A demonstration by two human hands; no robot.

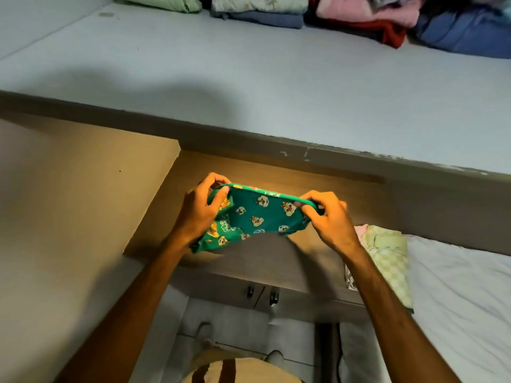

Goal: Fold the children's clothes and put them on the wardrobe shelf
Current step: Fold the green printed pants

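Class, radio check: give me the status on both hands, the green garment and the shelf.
Left hand and right hand grip opposite ends of the green printed garment, held in the air. Folded clothes at the shelf's back; front bare. Nothing in the way.

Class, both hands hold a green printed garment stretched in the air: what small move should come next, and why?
Probably bring the left hand across to the right hand, folding the green cartoon-print garment in half; it hangs spread and unfolded between both pinching hands.

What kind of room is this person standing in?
Probably a bedroom, at a wardrobe: folded clothes line a pale shelf, a bed with a white sheet sits at right, and both hands hold a small green printed garment.
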